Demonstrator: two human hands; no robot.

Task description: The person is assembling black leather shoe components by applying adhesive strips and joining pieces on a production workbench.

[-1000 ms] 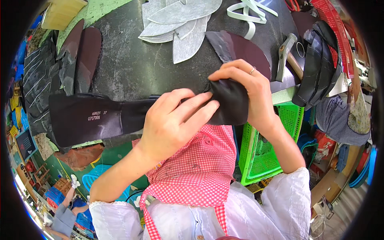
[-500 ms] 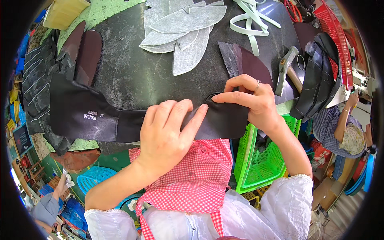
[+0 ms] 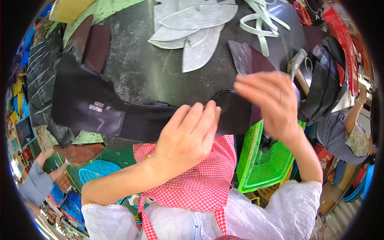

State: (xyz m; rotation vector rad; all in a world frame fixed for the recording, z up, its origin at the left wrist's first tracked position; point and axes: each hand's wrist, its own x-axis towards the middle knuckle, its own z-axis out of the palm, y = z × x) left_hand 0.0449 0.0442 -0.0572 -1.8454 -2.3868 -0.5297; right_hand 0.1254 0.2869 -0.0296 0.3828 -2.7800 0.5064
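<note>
A long, shaped black leather piece (image 3: 148, 122), with small white print at its wide left end, lies along the near edge of the dark work board. My left hand (image 3: 188, 134) rests over its middle, fingers side by side and pressed down on the leather; its thumb is hidden. Above the piece's right end, my right hand (image 3: 276, 102) is smeared by motion. Its fingers are stretched out, with nothing seen in them, and a ring is on one. A small curved, folded edge shows on the leather between my hands.
Grey-white cut pieces (image 3: 200, 20) are stacked at the back, beside pale strips (image 3: 262, 24). A hammer (image 3: 298, 68) lies right, near black straps (image 3: 328, 76). Black pieces (image 3: 42, 80) overlap at left. A green basket (image 3: 268, 168) stands below the board. Other people are at both sides.
My right hand has lifted off the folded edge and opened out, moving right. My left hand has slid right along the leather, its fingers closer together. The whole view has shifted slightly.
</note>
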